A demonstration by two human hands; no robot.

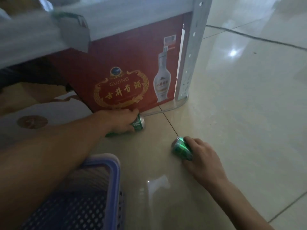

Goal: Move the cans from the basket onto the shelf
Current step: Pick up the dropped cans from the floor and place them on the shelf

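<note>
Down low on the left we've got the blue basket [101, 165], sitting on the tiled floor [232, 113]. Our left hand [119, 120] is wrapped tight around a green can [138, 124] lying on its side, right by the red carton [132, 67] under the shelf [116, 15]. Further right, our right hand [201, 155] has fingers curled over a second green can [181, 147], also on the floor.
</note>
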